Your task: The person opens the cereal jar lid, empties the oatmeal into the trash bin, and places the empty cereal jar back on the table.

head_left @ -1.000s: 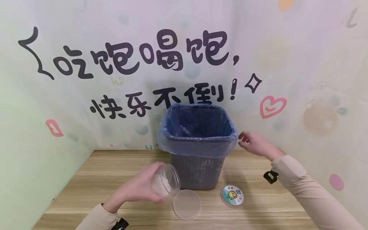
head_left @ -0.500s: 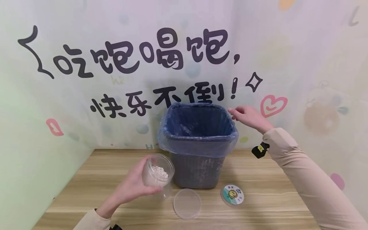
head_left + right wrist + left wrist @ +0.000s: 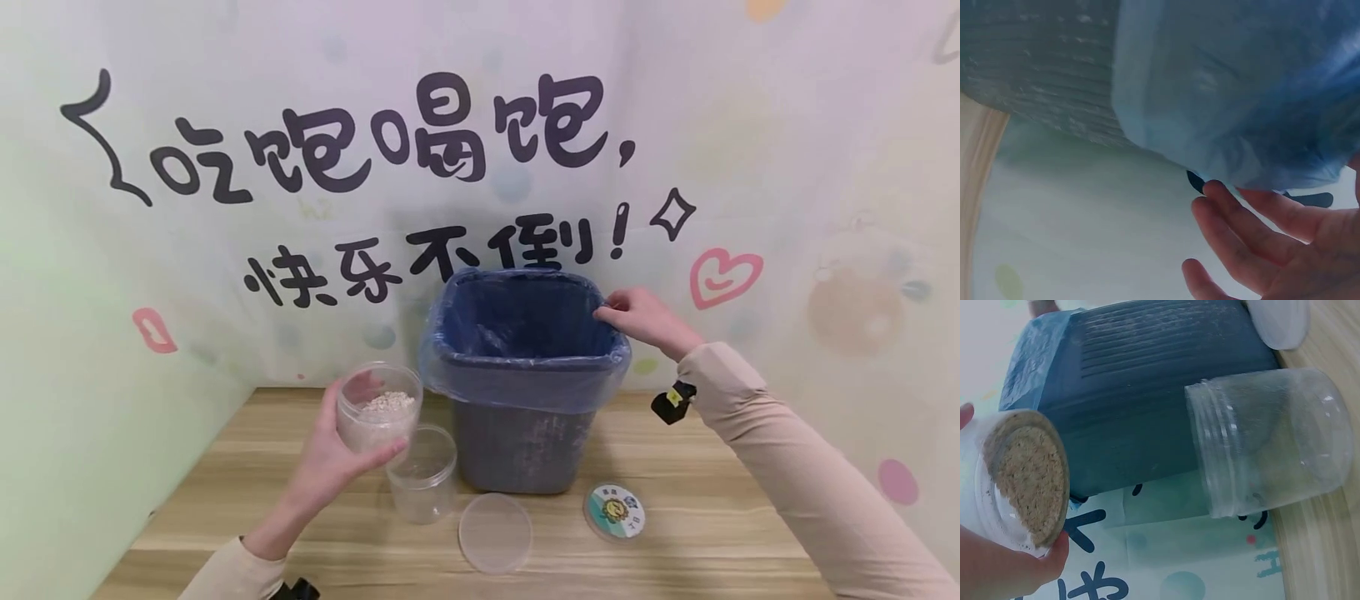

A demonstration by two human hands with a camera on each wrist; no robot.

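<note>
My left hand point(image 3: 330, 454) grips a clear plastic jar point(image 3: 375, 429), tilted, with pale beige crumbly bits inside. In the left wrist view the bits point(image 3: 1029, 478) press against the jar's base. Just below it, an empty clear jar point(image 3: 424, 493) stands upright on the table without a lid. My right hand point(image 3: 651, 318) holds the right rim of a grey trash bin point(image 3: 525, 450) lined with a blue plastic bag point(image 3: 525, 387). In the right wrist view its fingers point(image 3: 1241, 244) lie outside the bag, with the thumb mostly out of frame.
A translucent round lid point(image 3: 495, 533) lies flat in front of the bin. Right of it lies a lid with a printed sunflower label point(image 3: 615, 511). The wooden table point(image 3: 697, 533) meets a printed wall cloth point(image 3: 360, 333) at the back.
My left hand has raised the filled jar up and left, uncovering the empty jar behind it. The right hand has moved up and in to the bin's right rim.
</note>
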